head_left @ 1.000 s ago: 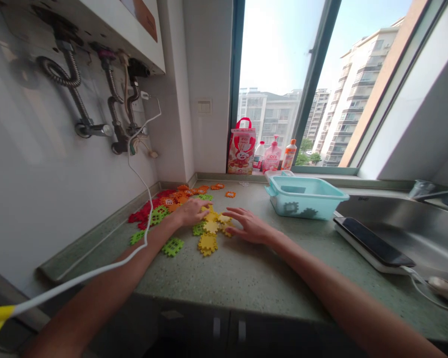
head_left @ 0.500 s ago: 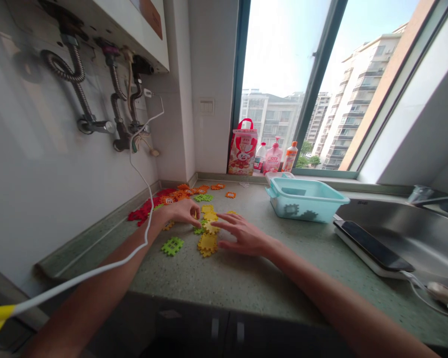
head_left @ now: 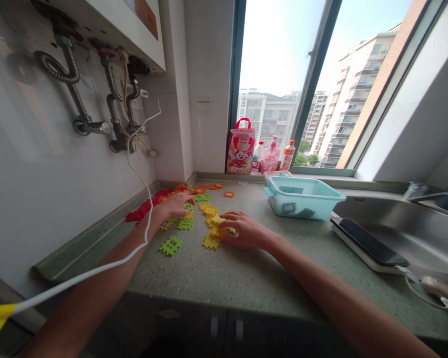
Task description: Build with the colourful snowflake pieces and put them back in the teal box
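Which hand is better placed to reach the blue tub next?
Probably the right hand: it is nearer the blue tub, beside the yellow pieces, while the left hand is farther off, near the green pieces.

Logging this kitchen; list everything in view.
Counter: one, grey, foreground
Window: one, grey frame, back
Yellow pieces: several, yellow, centre
Green pieces: several, green, centre left
Orange pieces: several, orange, back
Red pieces: several, red, back left
Sink: one, silver, right
Box: one, teal, beside sink
Dark pieces: some, in box
Phone: one, black, beside sink
Bag: one, pink, by window
Bottles: three, mixed colours, by window
Cable: one, white, left
Hoses: several, metallic, left
Wall unit: one, white, upper left
Switch: one, white, back
Left hand: one, by green pieces
Right hand: one, by yellow pieces
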`<action>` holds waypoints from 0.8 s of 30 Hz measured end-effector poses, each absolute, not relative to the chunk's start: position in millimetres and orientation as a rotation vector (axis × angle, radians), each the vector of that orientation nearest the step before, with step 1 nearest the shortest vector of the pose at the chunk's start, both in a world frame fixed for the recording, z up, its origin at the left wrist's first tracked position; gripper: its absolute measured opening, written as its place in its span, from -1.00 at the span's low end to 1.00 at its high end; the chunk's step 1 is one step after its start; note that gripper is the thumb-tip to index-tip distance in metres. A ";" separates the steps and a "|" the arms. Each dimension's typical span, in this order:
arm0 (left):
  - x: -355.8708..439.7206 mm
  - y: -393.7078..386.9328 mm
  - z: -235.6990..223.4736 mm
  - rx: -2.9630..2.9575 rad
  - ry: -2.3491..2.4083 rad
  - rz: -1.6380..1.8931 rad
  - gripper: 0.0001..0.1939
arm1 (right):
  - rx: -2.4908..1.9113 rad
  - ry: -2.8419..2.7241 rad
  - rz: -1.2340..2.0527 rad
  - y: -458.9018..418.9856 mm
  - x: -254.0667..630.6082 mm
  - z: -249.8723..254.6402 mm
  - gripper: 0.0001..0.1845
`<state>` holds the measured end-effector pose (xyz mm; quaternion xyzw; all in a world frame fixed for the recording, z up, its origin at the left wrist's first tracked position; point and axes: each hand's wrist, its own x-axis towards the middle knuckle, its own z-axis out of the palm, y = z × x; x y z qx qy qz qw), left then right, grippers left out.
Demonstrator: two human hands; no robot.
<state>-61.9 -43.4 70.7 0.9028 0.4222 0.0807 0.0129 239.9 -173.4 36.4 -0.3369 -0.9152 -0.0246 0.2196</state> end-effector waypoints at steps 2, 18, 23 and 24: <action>-48.5 -48.0 65.2 2.933 1.314 0.318 -0.53 | -0.999 -2.500 -0.072 -169.8 250.7 39.6 -0.66; -40.4 -66.4 82.2 2.857 1.208 0.235 -0.62 | -1.323 -2.454 0.082 -160.8 283.1 42.9 -0.78; -77.4 -47.9 95.9 2.735 1.484 0.209 -0.80 | -1.387 -2.429 0.031 -155.5 292.5 38.4 -0.74; -89.2 -43.8 96.8 2.641 1.599 0.107 -0.81 | -1.409 -2.425 0.021 -153.9 295.1 37.5 -0.74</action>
